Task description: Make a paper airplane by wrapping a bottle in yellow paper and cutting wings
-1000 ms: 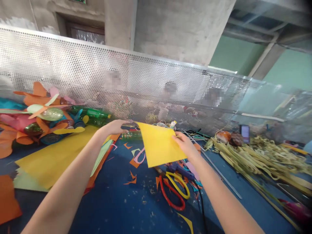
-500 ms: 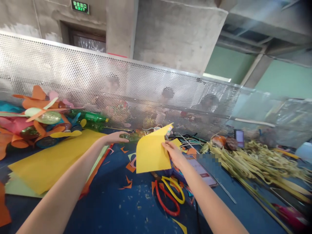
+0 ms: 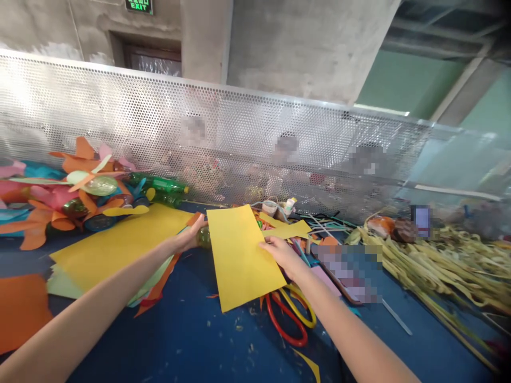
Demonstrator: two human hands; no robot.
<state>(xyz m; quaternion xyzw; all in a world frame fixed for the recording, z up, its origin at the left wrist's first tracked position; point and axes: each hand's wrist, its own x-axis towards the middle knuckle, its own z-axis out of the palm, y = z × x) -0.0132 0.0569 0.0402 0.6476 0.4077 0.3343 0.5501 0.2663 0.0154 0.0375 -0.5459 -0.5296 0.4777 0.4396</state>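
My right hand (image 3: 284, 256) pinches the right edge of a yellow sheet of paper (image 3: 243, 260), holding it up over the table with its face toward me. On the left, my left hand (image 3: 190, 238) is closed around a clear greenish plastic bottle (image 3: 203, 237). Most of that bottle is hidden behind the sheet. Below the sheet's lower right corner lie scissors with one red and one yellow handle loop (image 3: 288, 334); their blades are covered.
Stacked yellow sheets (image 3: 120, 255) lie left, below paper-petalled bottles (image 3: 96, 183) and a green bottle (image 3: 163, 185). Right of my right hand are a phone (image 3: 347, 282) and pale dried leaf strips (image 3: 423, 266). A perforated metal screen (image 3: 239, 143) runs behind, with people beyond it.
The yellow sheet has swung from a curled, tilted position to flatter and more upright, hiding more of the bottle. My left hand has closed on the bottle.
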